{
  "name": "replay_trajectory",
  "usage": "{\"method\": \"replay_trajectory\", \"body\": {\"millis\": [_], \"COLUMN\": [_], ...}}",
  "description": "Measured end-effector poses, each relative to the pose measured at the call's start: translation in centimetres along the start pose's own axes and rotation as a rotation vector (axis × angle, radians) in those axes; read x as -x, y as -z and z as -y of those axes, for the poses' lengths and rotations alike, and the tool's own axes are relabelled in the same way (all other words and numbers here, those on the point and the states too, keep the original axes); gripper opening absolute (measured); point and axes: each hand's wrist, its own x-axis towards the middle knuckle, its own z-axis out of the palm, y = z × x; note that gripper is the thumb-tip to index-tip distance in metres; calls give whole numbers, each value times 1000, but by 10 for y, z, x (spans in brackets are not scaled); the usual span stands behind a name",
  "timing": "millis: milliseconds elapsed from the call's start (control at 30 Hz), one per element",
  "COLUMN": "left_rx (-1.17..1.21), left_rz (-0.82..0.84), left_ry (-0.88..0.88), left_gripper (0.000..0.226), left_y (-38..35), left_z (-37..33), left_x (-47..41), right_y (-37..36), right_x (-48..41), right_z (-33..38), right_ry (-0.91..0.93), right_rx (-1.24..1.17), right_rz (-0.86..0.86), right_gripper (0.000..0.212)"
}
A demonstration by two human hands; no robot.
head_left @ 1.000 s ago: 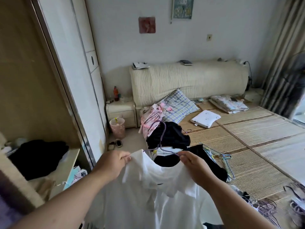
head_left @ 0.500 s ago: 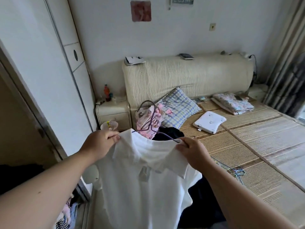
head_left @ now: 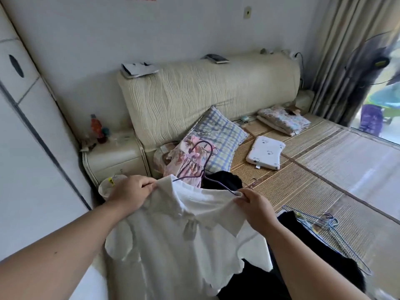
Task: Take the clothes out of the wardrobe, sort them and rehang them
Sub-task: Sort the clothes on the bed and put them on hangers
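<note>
A white collared shirt [head_left: 173, 241] hangs in front of me on a purple wire hanger [head_left: 205, 161]. My left hand [head_left: 129, 192] pinches its left shoulder and my right hand [head_left: 257, 207] pinches the right shoulder at the hanger's end. Behind it a pink floral dress [head_left: 184, 163] and black clothes [head_left: 225, 180] lie on the bed. More black clothing [head_left: 313, 252] lies lower right. The white wardrobe door [head_left: 26, 148] fills the left side.
Several loose blue wire hangers [head_left: 324, 226] lie on the bamboo bed mat [head_left: 303, 187]. A checked pillow [head_left: 220, 135], a small white pillow [head_left: 265, 155] and a folded blanket [head_left: 283, 120] are on the bed. A nightstand [head_left: 116, 156] with bottles stands left of the headboard.
The view has swung right, from the open wardrobe towards the bed. Both hands still hold the white shirt by its shoulders, lifted a little higher.
</note>
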Motion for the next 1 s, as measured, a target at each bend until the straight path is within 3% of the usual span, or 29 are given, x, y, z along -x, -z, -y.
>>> {"method": "replay_trajectory", "body": {"millis": [200,467,1000], "left_rx": [-33,-80,-206], "left_rz": [67,249,610], "left_ry": [-122,-154,-197], "left_gripper": [20,21,22], "left_y": [-4,-73,-331], "left_z": [26,30,-18], "left_x": [-96,-209,-424], "right_y": [-34,-55,-72], "right_x": [-47,-119,-274], "right_z": [-2,-52,-255], "right_ry": [-164,-348,-768], "right_rx": [-17,-76,-64], "right_rz": [-24,-60,-73], "right_gripper": [17,15,18]}}
